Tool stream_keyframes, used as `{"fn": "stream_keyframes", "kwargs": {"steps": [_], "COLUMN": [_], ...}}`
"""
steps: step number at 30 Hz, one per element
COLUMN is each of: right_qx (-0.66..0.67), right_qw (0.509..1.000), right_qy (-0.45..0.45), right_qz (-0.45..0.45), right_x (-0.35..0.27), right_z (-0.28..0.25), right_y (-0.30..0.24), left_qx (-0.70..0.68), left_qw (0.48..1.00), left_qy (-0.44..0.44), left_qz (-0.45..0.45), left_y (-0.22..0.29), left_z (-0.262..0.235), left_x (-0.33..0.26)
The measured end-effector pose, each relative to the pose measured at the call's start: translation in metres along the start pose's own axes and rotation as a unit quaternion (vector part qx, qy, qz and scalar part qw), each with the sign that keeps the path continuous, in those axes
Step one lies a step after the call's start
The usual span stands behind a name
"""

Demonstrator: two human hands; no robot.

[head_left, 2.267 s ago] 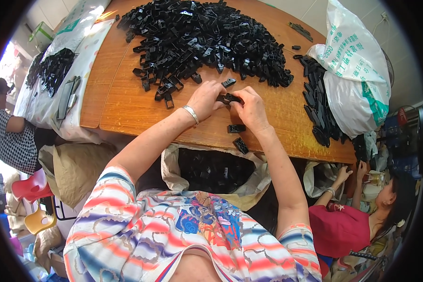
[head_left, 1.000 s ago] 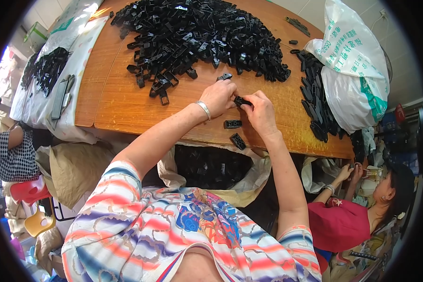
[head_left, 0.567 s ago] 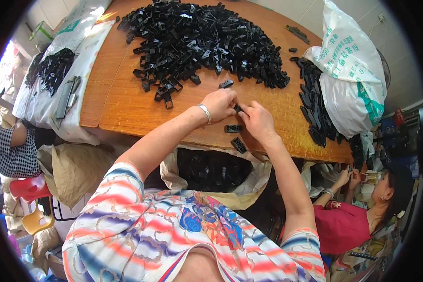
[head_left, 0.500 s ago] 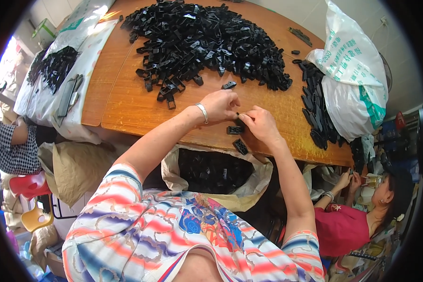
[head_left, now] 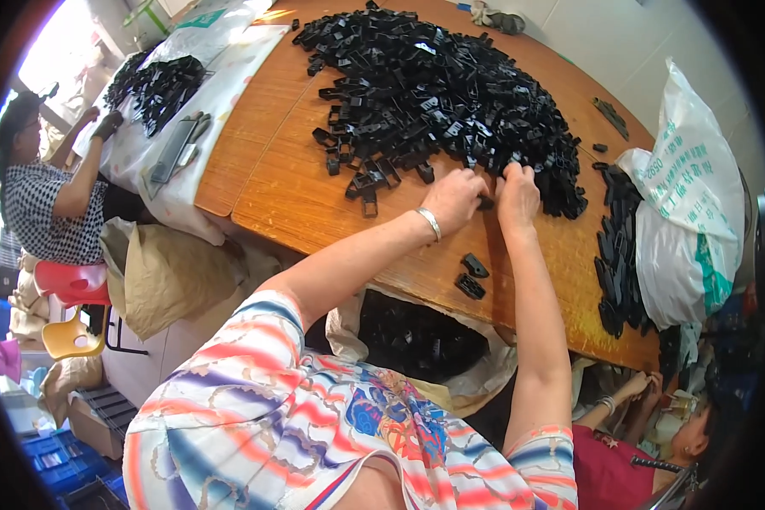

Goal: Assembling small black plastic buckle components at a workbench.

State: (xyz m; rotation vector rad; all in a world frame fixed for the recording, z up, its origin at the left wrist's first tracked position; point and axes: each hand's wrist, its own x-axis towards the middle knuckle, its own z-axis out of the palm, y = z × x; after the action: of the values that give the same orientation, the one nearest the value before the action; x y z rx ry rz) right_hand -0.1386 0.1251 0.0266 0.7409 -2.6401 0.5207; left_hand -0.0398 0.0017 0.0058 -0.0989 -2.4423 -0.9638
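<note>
At the near edge of a heap of small black plastic clips (head_left: 450,93), my two hands are side by side. My left hand (head_left: 456,202), with a silver bangle on its wrist, is closed, and a black clip (head_left: 486,202) shows partly at its fingertips. My right hand (head_left: 517,197) has its fingers bent together against the edge of the heap. What lies in those fingertips is mostly hidden. Closer to me, two loose black clips (head_left: 471,276) rest on the wooden table (head_left: 289,191) between my forearms.
Below the table edge is an open sack (head_left: 416,340) of black parts. On the right, long black pieces (head_left: 614,246) lie beside a white plastic bag (head_left: 684,204). Co-workers sit left (head_left: 51,200) and right (head_left: 620,467). A brown sack (head_left: 166,272) stands at left.
Both hands have moved away from the near table edge to the heap, and the right hand now touches its edge. The view has shifted, showing more of the co-worker at left.
</note>
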Motion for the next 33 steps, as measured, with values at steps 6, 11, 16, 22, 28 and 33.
{"fn": "stream_keyframes", "kwargs": {"steps": [6,11,16,22,28,33], "right_qx": [0.143,0.116,0.031,0.018,0.084,0.179], "right_qw": [0.978,0.982,0.987,0.996,0.985,0.978], "right_qy": [-0.102,-0.036,-0.091,-0.057,-0.132,-0.042], "right_qz": [0.110,0.143,0.129,-0.059,-0.078,-0.101], "right_x": [-0.040,-0.072,-0.080,-0.092,-0.085,-0.069], "right_z": [-0.014,-0.028,-0.070,-0.085,-0.079,-0.053], "right_y": [0.022,0.025,0.009,0.016,0.023,-0.003], "left_qx": [-0.006,-0.042,-0.063,-0.001,0.033,0.034], "left_qw": [1.000,0.998,0.998,1.000,0.998,0.997], "left_qy": [-0.019,0.022,0.000,-0.013,-0.056,-0.069], "left_qz": [0.019,0.038,0.015,0.028,-0.021,-0.024], "left_y": [0.005,-0.005,-0.006,-0.005,0.002,0.003], "left_z": [-0.002,0.002,-0.020,-0.017,-0.016,-0.018], "left_x": [-0.013,-0.015,-0.022,-0.022,-0.019,-0.019]}}
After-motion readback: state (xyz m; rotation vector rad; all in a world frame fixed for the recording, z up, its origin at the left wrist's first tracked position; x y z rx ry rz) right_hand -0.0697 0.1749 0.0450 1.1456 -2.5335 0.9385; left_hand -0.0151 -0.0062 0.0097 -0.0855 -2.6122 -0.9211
